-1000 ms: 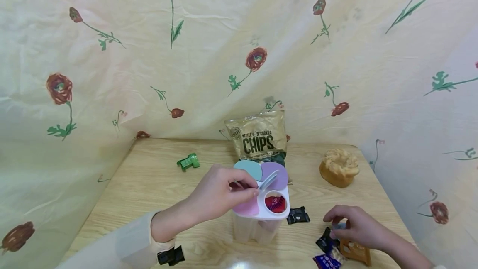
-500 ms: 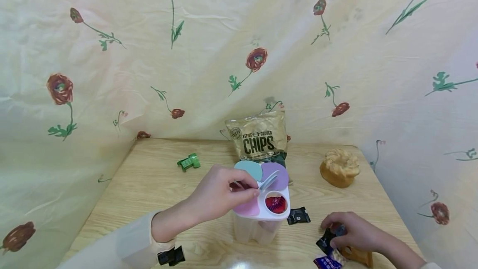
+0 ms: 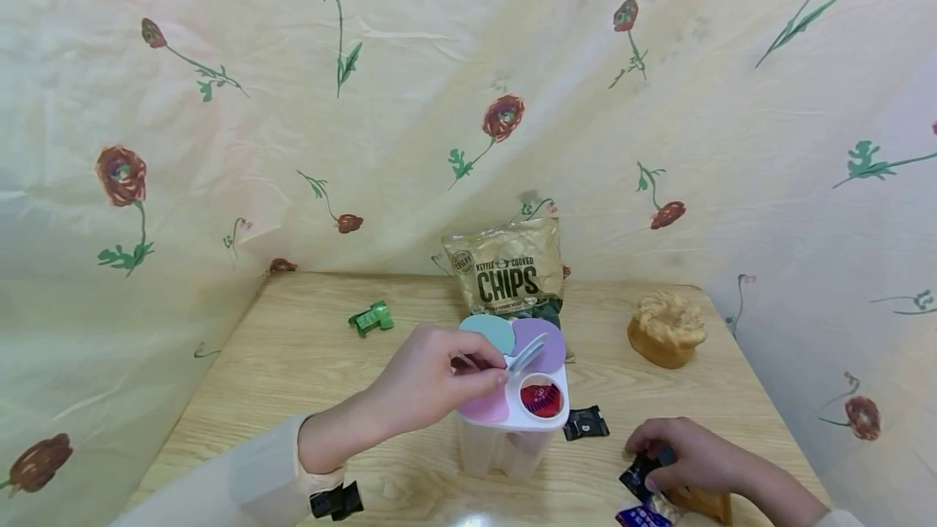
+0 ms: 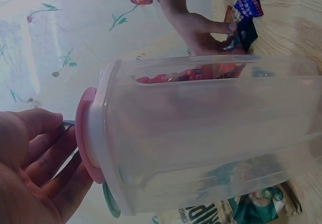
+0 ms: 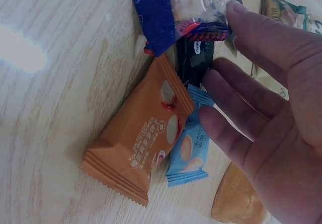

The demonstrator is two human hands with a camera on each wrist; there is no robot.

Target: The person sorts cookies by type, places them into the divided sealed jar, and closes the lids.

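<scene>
My left hand (image 3: 439,372) pinches a raised pale blue lid (image 3: 529,353) on top of a clear storage container (image 3: 505,454). Under that lid a round opening shows red-wrapped snacks (image 3: 541,400). The container's pink lid (image 4: 88,133) lies flat beside my left fingers. At lower right, my right hand (image 3: 691,454) reaches down over a pile of small snack packets, thumb and fingers apart. Its fingertips are right at a black packet (image 5: 196,60) and a light blue packet (image 5: 188,153). An orange packet (image 5: 143,133) and a dark blue packet with a clear window (image 5: 156,17) lie against them.
Behind the container stands a chips bag (image 3: 505,267). A round bread (image 3: 666,330) sits at the back right, green packets (image 3: 371,318) at the back left. One black packet (image 3: 586,422) is right of the container; others (image 3: 337,501) lie near my left sleeve.
My right hand has shifted slightly left and down over the packets, now covering more of the orange and light blue ones. The left hand and raised lid have stayed in place.
</scene>
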